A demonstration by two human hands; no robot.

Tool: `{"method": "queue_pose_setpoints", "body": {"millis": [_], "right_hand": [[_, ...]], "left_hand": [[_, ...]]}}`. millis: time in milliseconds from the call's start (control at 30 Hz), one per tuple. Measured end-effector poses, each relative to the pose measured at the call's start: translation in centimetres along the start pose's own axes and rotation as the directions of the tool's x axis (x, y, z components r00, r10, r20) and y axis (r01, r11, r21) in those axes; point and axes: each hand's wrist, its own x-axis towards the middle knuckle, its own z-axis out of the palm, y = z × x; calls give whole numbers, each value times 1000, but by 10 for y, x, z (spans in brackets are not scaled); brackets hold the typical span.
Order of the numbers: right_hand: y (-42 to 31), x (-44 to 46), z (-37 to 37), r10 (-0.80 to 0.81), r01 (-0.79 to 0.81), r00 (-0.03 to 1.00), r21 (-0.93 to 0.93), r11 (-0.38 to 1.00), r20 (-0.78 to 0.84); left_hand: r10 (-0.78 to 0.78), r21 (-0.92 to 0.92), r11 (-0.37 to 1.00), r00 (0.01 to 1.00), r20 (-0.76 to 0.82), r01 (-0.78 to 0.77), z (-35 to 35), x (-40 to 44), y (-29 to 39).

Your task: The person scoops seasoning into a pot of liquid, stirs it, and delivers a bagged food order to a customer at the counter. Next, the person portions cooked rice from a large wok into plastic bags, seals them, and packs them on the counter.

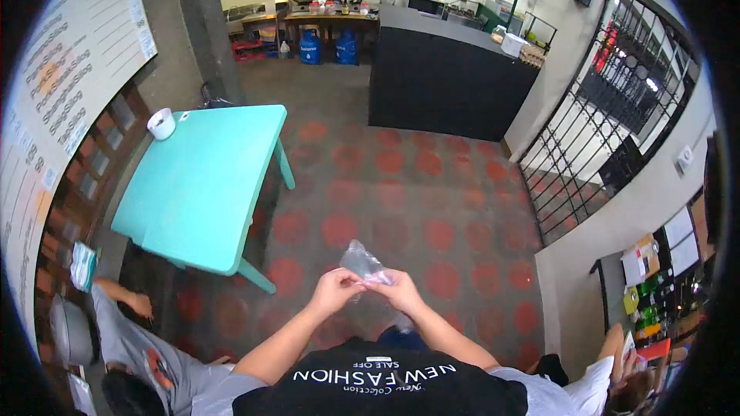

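In the head view my left hand (338,290) and my right hand (399,290) meet in front of my body. Both pinch a crumpled clear plastic bag (361,258), its upper end sticking up above my fingers. Part of the clear plastic also hangs below my right hand. Whether anything lies inside the bag I cannot make out. A black shirt (370,385) with white lettering covers my front.
A turquoise table (200,177) with a white tub (161,124) stands at the left. Ahead is a black counter (447,81); blue gas cylinders (310,46) stand behind left. A metal gate (570,162) is at the right. People sit on both sides, one with a grey sleeve (131,339).
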Motion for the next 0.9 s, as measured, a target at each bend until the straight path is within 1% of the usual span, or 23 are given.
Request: {"method": "queue_pose_setpoints", "body": {"millis": [67,100,133,167,233,267,300,333,367,400,433,500,533,567,600,633,700,733,767,800,833,867,900], "right_hand": [[1,49,-30,5,-6,1000,-55,998,-19],[0,75,-46,-9,8,1000,-52,999,-17],[-14,95,-58,-24,23,1000,-50,998,-14],[-23,121,-70,-37,37,999,-51,998,-9],[-18,191,-96,3,-4,1000,24,1000,21],[-20,224,-105,23,-24,999,39,999,35],[-25,258,-115,46,-49,998,55,997,52],[-35,294,-124,-21,18,999,67,998,44],[-44,336,-134,-39,44,997,-75,996,66],[-54,379,-143,-34,47,993,-112,993,113],[-70,417,-148,-14,37,988,-144,989,156],[-106,496,-157,-37,120,967,-319,940,253],[-104,537,-156,-98,156,969,-253,955,227],[-80,589,-154,-317,359,916,-149,921,247],[-85,625,-148,-255,256,932,33,966,259],[-94,666,-141,-199,142,939,211,967,279],[-121,738,-124,-208,122,934,287,950,289],[-134,773,-115,-213,112,933,328,938,290],[-144,812,-108,-161,19,936,414,910,312],[-156,852,-100,-117,-69,935,496,865,335],[-171,884,-92,-67,-165,930,574,802,361],[-192,912,-90,-70,-95,937,441,892,342],[-203,950,-87,-89,-64,946,450,891,310]], "left_hand": [[-33,56,998,998,45,30,-6,55,9],[-44,85,996,997,63,39,-9,90,11],[13,36,999,998,65,-15,-9,124,-2],[40,-78,996,998,52,-36,-6,159,-18],[94,-305,948,996,7,-87,-1,232,-42],[93,-176,981,995,41,-85,-8,260,-43],[3,-197,980,999,39,5,-11,289,-44],[-80,-213,973,996,37,86,-18,322,-44],[-156,-218,963,987,31,159,-29,359,-44],[-165,-460,875,986,13,152,-38,391,-54],[-161,-553,825,986,-35,116,-55,422,-59],[-172,-736,677,976,-132,20,-81,477,-67],[-241,-686,725,955,-174,58,-108,503,-53],[-340,-817,569,930,-136,89,-135,525,-56],[-302,-894,447,935,-187,-35,-153,554,-53],[-285,-888,455,933,-218,-69,-174,578,-34],[-97,-918,380,981,-167,-118,-211,622,-68],[-145,-831,552,974,-172,-65,-227,650,-72],[-187,-710,704,965,-182,2,-248,678,-71],[-222,-557,827,954,-201,75,-272,709,-74],[-276,-351,923,905,-324,156,-295,740,-84],[-284,-137,959,845,-454,248,-318,778,-96],[-245,60,938,772,-586,342,-337,825,-109]]}}
